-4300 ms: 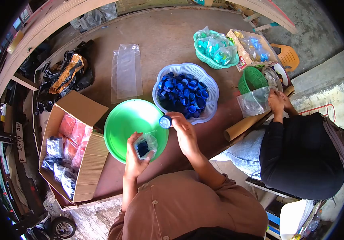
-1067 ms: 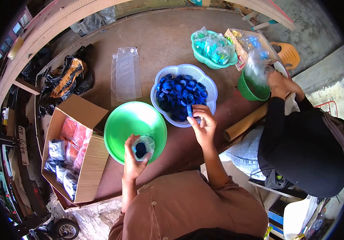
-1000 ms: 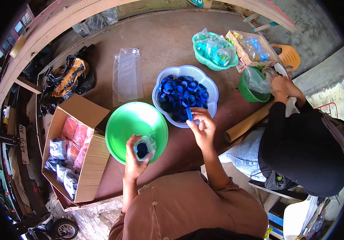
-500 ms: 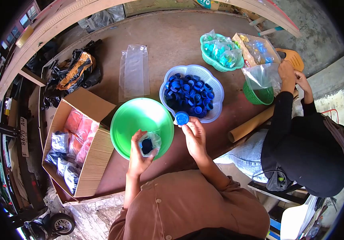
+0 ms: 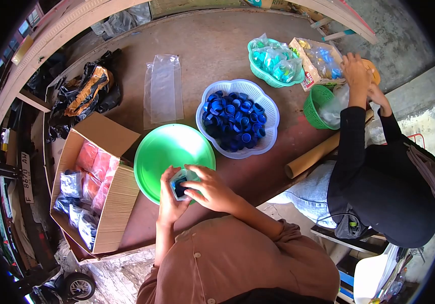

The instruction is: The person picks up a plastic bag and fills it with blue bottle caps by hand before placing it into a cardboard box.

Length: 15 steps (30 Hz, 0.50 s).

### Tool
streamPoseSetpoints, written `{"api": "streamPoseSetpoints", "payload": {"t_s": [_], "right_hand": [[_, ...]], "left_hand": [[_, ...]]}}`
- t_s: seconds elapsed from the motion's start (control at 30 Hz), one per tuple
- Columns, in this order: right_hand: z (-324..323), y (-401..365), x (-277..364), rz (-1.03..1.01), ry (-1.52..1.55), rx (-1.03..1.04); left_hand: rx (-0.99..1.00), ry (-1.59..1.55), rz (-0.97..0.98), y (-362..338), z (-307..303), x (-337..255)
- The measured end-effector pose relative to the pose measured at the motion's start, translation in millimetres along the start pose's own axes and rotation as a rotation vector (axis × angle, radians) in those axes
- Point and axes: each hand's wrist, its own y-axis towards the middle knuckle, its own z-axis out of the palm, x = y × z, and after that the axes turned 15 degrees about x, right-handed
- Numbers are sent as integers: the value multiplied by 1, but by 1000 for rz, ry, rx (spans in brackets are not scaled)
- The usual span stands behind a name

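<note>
My left hand [image 5: 169, 202] is wrapped round a small clear plastic bag [image 5: 189, 176], holding it upright over the near rim of the green basin [image 5: 146, 147]. Dark blue caps [image 5: 179, 189] show inside the bag's mouth. My right hand [image 5: 212, 190] reaches across to the bag, its fingertips partly in the opening; what they hold, if anything, is hidden. Just beyond the basin stands a pale blue scalloped basket [image 5: 274, 114] with many blue plastic caps [image 5: 235, 119] in it.
At left, an open carton [image 5: 118, 202] holds bagged red and blue items. Flat plastic bags [image 5: 164, 91] lie behind the basin. A co-worker [image 5: 384, 187] sits at right by a green basket [image 5: 311, 106], a teal basket [image 5: 258, 68] and a cardboard tube [image 5: 311, 154].
My right hand has moved left from beside the blue basket to the bag's mouth, and the blue cap it held is out of sight. The co-worker's hands have shifted up slightly.
</note>
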Motion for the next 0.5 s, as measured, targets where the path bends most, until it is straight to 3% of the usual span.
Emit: {"api": "streamPoseSetpoints", "payload": {"t_s": [0.13,0.17,0.27,0.33,0.4,0.5], "right_hand": [[-5,0,-8,139,323,28],[-3,0,-13,104,236,-40],[8,3,-35,88,718,76],[1,3,-37,313,1126,160],[-15,13,-24,399,1438,49],[-28,23,-29,206,1305,-158]], "left_hand": [[-19,17,-3,0,1,6],[-40,23,28,1,3,7],[-80,6,80,1,5,20],[-45,-211,113,6,2,20],[132,-93,19,8,-6,37],[53,-326,-51,22,-19,15]]}}
